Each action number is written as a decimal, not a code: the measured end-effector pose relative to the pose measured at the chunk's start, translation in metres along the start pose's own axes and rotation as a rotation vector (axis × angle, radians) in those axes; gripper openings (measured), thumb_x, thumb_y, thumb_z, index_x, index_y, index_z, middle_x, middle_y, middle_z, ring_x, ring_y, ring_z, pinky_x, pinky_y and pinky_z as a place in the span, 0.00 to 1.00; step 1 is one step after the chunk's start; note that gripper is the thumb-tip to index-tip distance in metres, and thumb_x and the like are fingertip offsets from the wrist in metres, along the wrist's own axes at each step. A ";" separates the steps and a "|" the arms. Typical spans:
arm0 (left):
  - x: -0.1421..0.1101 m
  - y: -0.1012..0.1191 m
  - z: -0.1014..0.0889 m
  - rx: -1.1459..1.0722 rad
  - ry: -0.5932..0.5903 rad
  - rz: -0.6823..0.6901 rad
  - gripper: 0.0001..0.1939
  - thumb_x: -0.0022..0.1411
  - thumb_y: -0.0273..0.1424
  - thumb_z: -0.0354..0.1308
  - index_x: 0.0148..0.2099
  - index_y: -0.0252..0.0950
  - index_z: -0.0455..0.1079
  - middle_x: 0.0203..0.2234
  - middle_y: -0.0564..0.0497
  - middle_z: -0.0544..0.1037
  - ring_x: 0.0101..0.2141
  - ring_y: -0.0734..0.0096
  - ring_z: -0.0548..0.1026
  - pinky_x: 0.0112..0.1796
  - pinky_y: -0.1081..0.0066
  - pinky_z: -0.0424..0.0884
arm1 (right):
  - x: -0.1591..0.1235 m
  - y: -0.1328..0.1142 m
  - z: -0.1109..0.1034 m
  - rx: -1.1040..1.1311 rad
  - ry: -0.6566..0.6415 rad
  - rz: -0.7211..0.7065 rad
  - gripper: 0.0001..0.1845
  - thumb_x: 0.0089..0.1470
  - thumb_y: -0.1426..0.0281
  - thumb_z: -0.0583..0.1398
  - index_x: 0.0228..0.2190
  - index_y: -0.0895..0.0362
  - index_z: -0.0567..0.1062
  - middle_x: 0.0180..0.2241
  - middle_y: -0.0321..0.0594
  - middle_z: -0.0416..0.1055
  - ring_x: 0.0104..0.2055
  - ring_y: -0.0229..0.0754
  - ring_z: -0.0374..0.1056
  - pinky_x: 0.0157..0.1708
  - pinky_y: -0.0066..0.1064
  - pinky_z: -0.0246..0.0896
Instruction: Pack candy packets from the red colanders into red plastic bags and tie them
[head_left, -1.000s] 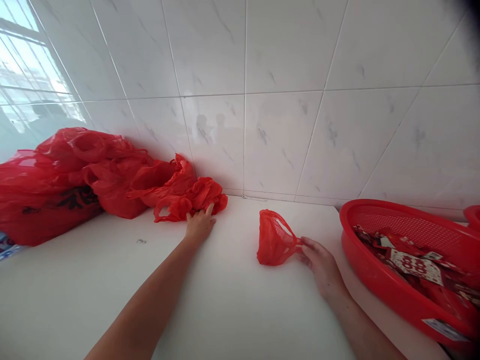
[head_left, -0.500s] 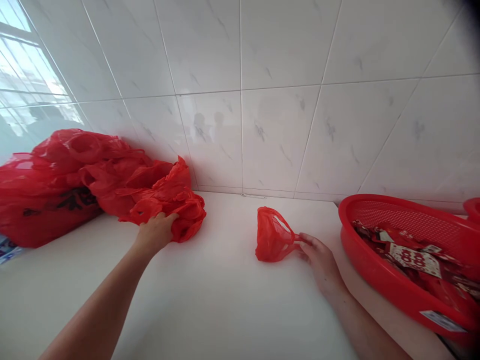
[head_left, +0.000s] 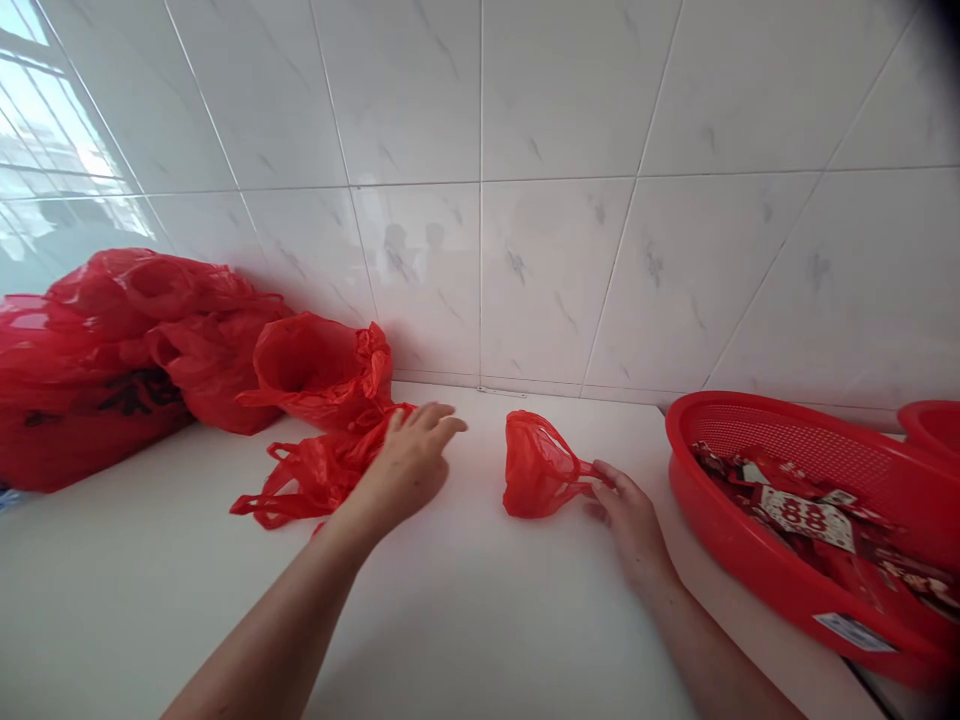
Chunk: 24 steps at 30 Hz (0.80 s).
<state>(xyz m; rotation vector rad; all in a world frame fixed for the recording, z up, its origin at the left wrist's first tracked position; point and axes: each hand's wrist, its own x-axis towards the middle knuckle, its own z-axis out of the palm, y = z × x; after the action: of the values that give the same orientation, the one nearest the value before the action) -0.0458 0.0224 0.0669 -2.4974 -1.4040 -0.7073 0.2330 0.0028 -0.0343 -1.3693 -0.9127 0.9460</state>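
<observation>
Between thumb and fingers, my right hand (head_left: 626, 510) grips the handles of a small red plastic bag (head_left: 531, 470), which lies on the white tabletop (head_left: 480, 610). My left hand (head_left: 416, 455) is raised over the table with its fingers spread and nothing in them. Just behind and beneath it lies a crumpled red plastic bag (head_left: 311, 480), partly hidden by the hand and forearm. Farther back, another red bag (head_left: 322, 370) stands against the wall with its mouth gaping.
At the left is a big heap of filled red plastic bags (head_left: 127, 340), with dark lettering on one. On the right stands a red perforated basket (head_left: 720, 530) holding red-and-white packets (head_left: 806, 515); a second red basket (head_left: 930, 420) shows behind it. A tiled wall (head_left: 555, 270) closes off the back.
My left hand has let go of the crumpled red bags and moved right, fingers opening. The bags beneath have shifted and spread forward. My right hand still holds the small bag's handles.
</observation>
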 end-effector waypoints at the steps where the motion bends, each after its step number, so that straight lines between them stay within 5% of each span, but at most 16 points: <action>1: 0.005 0.012 0.007 -0.110 0.000 0.049 0.22 0.54 0.20 0.47 0.51 0.40 0.65 0.53 0.45 0.66 0.53 0.60 0.65 0.53 0.55 0.60 | -0.002 -0.003 0.001 -0.048 0.018 -0.025 0.27 0.50 0.60 0.58 0.52 0.54 0.67 0.51 0.43 0.67 0.43 0.44 0.69 0.41 0.35 0.66; 4: 0.016 0.044 0.038 -0.366 -0.009 0.058 0.29 0.54 0.31 0.57 0.58 0.43 0.58 0.60 0.45 0.56 0.56 0.56 0.60 0.51 0.58 0.64 | -0.012 -0.015 0.005 -0.202 0.035 -0.233 0.24 0.51 0.62 0.56 0.51 0.51 0.67 0.52 0.40 0.64 0.46 0.44 0.66 0.45 0.35 0.63; 7: 0.023 0.057 0.077 -0.560 0.056 -0.238 0.45 0.47 0.33 0.64 0.64 0.45 0.47 0.64 0.41 0.46 0.59 0.46 0.56 0.48 0.56 0.66 | -0.022 -0.023 0.009 -0.300 -0.016 -0.475 0.19 0.53 0.65 0.55 0.47 0.52 0.69 0.50 0.41 0.64 0.48 0.42 0.64 0.46 0.33 0.62; 9: 0.023 0.050 0.097 -0.691 0.064 -0.401 0.45 0.49 0.29 0.61 0.66 0.43 0.43 0.60 0.38 0.55 0.53 0.51 0.64 0.44 0.59 0.68 | -0.025 -0.027 0.008 -0.355 0.014 -0.553 0.14 0.53 0.66 0.54 0.43 0.53 0.70 0.45 0.41 0.67 0.46 0.41 0.64 0.44 0.33 0.62; 11: 0.020 0.036 0.109 -0.829 0.083 -0.487 0.38 0.51 0.26 0.57 0.63 0.41 0.50 0.51 0.40 0.67 0.46 0.57 0.71 0.42 0.61 0.69 | -0.024 -0.030 0.004 -0.392 0.129 -0.578 0.10 0.53 0.67 0.54 0.37 0.55 0.71 0.40 0.41 0.68 0.42 0.41 0.65 0.42 0.33 0.62; 15: 0.012 0.009 0.107 -1.017 0.146 -0.533 0.17 0.52 0.27 0.52 0.46 0.36 0.69 0.35 0.47 0.74 0.35 0.66 0.73 0.36 0.68 0.69 | -0.015 -0.037 -0.008 -0.410 0.388 -0.565 0.09 0.51 0.68 0.54 0.33 0.56 0.72 0.35 0.42 0.70 0.37 0.42 0.65 0.37 0.33 0.61; 20: 0.016 0.007 0.102 -1.105 0.254 -0.564 0.10 0.49 0.25 0.51 0.37 0.34 0.67 0.26 0.52 0.72 0.26 0.74 0.70 0.27 0.74 0.66 | -0.007 -0.042 -0.016 -0.444 0.417 -0.559 0.12 0.49 0.71 0.53 0.36 0.56 0.72 0.37 0.43 0.70 0.38 0.43 0.66 0.37 0.33 0.62; 24: 0.022 0.019 0.103 -1.183 0.330 -0.618 0.07 0.52 0.26 0.48 0.34 0.34 0.65 0.27 0.52 0.71 0.26 0.75 0.70 0.26 0.75 0.67 | -0.023 -0.047 -0.004 -0.635 0.470 -0.777 0.18 0.49 0.74 0.53 0.43 0.58 0.72 0.49 0.51 0.61 0.53 0.52 0.59 0.47 0.43 0.60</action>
<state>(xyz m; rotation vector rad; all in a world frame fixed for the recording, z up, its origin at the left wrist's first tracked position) 0.0123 0.0682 -0.0100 -2.2591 -1.9607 -2.5434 0.2290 -0.0191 0.0135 -1.4656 -1.2779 -0.2809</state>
